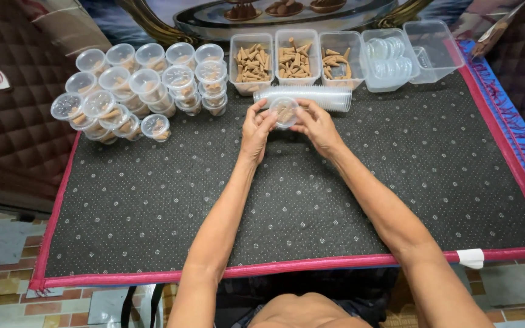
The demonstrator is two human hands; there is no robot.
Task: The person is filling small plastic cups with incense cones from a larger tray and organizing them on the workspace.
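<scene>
My left hand (255, 129) and my right hand (317, 126) together grip a small clear round cup (285, 112) with a lid on top and brown cone-shaped pieces inside. The fingers of both hands press around its rim. The cup is held just above a dark dotted mat (299, 200), in front of a lying stack of empty clear cups (323, 97).
Many lidded filled cups (141, 88) are stacked at the back left. Three rectangular tubs of brown cones (296, 58) stand at the back centre. A tub of clear lids (389, 61) and an empty tub (434, 48) sit at the right. The mat has a red border (274, 267).
</scene>
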